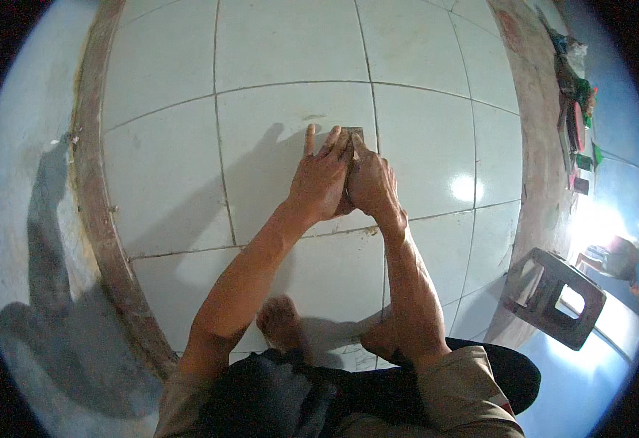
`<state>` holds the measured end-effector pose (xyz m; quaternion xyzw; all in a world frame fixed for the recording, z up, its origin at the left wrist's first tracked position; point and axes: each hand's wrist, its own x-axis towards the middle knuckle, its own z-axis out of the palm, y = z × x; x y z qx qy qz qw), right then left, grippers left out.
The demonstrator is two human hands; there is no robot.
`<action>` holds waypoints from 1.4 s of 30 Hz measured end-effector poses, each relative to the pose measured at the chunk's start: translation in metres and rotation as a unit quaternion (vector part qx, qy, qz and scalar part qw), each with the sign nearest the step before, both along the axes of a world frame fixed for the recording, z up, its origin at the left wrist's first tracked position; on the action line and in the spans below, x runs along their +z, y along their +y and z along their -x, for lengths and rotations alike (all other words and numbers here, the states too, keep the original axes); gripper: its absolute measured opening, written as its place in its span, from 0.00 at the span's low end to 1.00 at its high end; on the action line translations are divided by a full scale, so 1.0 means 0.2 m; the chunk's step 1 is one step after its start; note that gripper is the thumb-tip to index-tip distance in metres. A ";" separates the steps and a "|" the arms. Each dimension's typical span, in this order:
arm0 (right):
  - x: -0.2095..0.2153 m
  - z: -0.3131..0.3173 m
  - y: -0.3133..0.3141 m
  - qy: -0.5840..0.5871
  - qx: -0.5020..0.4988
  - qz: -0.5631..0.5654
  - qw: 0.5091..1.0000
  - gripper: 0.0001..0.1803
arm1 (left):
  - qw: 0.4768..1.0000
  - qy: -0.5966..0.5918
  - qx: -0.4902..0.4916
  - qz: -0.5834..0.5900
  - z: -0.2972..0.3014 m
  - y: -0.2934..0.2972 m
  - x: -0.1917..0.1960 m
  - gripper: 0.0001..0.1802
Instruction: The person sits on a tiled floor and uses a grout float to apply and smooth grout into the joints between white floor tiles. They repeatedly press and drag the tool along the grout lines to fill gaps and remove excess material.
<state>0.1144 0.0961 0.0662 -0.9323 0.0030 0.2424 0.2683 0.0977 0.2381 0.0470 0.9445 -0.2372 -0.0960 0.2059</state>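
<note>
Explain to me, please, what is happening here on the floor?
A person has the left hand and the right hand close together on a small, dark, straight-edged piece at the white tiled floor. The hands cover most of it, so I cannot tell exactly what it is. A dark stool is off to the right.

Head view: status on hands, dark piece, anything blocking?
Left hand and right hand together on dark piece. Piece mostly covered; floor contact hidden. Nothing visibly blocking; stool-like object off right.
</note>
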 end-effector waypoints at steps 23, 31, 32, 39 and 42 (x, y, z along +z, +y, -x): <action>0.03 -0.05 -0.02 0.008 0.024 0.035 0.999 0.32 | 0.999 0.001 0.014 -0.037 -0.03 -0.05 -0.02 0.56; 0.05 0.20 0.01 0.055 0.000 0.048 0.997 0.33 | 1.000 0.006 0.027 0.000 0.28 -0.05 -0.08 0.59; 0.05 0.16 0.01 0.036 0.000 0.032 0.999 0.33 | 0.999 -0.018 0.028 -0.017 0.22 -0.05 -0.07 0.59; -0.20 -0.03 -0.12 -0.122 0.105 0.036 0.986 0.32 | 0.999 0.000 -0.006 -0.044 -0.04 -0.06 0.01 0.56; -0.08 0.24 -0.06 0.016 0.060 0.063 0.996 0.36 | 0.999 0.005 -0.002 -0.035 0.24 -0.05 -0.06 0.58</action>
